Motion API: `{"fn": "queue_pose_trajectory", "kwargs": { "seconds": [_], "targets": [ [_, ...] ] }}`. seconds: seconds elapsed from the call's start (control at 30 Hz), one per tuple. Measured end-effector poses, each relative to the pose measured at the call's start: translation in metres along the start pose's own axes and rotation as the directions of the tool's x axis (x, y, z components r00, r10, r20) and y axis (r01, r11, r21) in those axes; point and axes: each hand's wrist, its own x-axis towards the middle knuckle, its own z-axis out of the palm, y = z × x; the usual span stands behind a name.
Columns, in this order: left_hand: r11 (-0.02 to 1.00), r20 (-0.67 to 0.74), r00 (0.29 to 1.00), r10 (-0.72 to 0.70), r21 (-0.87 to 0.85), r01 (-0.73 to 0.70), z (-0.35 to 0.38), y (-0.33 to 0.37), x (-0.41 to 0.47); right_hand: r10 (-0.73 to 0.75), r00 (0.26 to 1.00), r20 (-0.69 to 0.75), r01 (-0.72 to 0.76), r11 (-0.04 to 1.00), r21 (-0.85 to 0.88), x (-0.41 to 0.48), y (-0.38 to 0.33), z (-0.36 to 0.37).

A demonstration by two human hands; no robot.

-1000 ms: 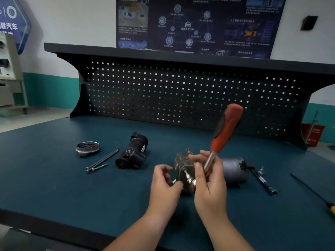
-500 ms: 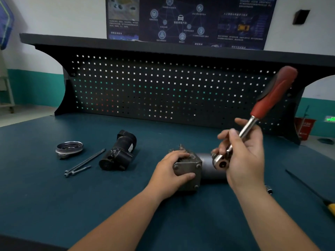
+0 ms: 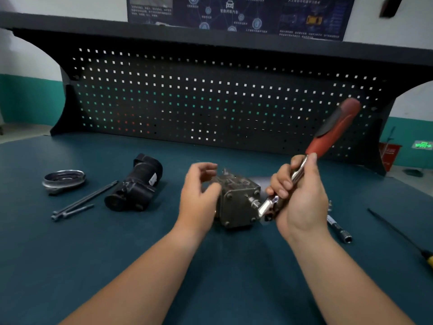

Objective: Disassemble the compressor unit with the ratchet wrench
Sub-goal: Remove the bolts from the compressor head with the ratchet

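One compressor unit (image 3: 239, 200) is recorded lying on its side near the middle of the blue-green table (image 3: 93, 254), with its square, bolted end plate turned toward the camera. A short stub projects from that plate, and the chrome head of the ratchet wrench (image 3: 328, 134) is set against it. The wrench's red and black handle is tilted up and to the right.

The wrench is gripped by the right hand (image 3: 302, 202) on its metal shank, just above the head, with the fingers curled round it. The left hand (image 3: 199, 195) is blurred. It is held just left of the compressor unit with its fingers loosely spread and nothing in them. Contact with the unit cannot be judged.

A black cylindrical part (image 3: 136, 186) is noted lying to the left, with two long bolts (image 3: 82, 205) just beside it and a shallow metal ring (image 3: 63, 180) farther left.

A slim socket bar (image 3: 339, 229) is partly hidden behind the right wrist. A thin screwdriver (image 3: 398, 233) with a yellow handle is seen near the right edge. A black pegboard (image 3: 210, 102) is fixed along the back of the table.
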Motion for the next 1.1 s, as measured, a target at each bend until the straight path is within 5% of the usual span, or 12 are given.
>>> {"fn": "queue_pose_trajectory", "kwargs": {
  "seconds": [0.07, 0.13, 0.23, 0.43, 0.67, 1.1],
  "targets": [
    [0.996, -0.052, 0.995, -0.091, -0.014, 0.09, -0.008, 0.006, 0.005, 0.016, 1.0, 0.018, -0.016, 1.0, 0.022, -0.001, 0.001, 0.001],
    [0.957, 0.078, 0.956, -0.282, 0.098, 0.274, -0.01, 0.009, 0.005, 0.038, 0.999, 0.032, -0.039, 0.999, 0.032, -0.002, 0.002, 0.003],
    [0.856, 0.344, 0.785, -0.515, 0.176, 0.485, -0.011, 0.011, -0.001, 0.056, 0.998, 0.022, -0.057, 0.998, 0.018, -0.004, 0.006, 0.005],
    [0.801, 0.562, 0.591, -0.578, 0.256, 0.541, -0.015, 0.018, -0.009, -0.025, 0.998, 0.05, 0.024, 0.999, 0.029, -0.007, 0.011, 0.007],
    [0.779, 0.569, 0.642, -0.514, -0.004, 0.627, 0.001, 0.014, -0.022, -0.033, 0.999, 0.041, 0.031, 0.998, 0.048, -0.007, 0.02, 0.01],
    [0.825, 0.547, 0.715, -0.435, -0.076, 0.56, 0.008, 0.01, -0.024, -0.062, 0.994, -0.086, 0.061, 0.998, -0.009, -0.009, 0.021, 0.011]
  ]
}}
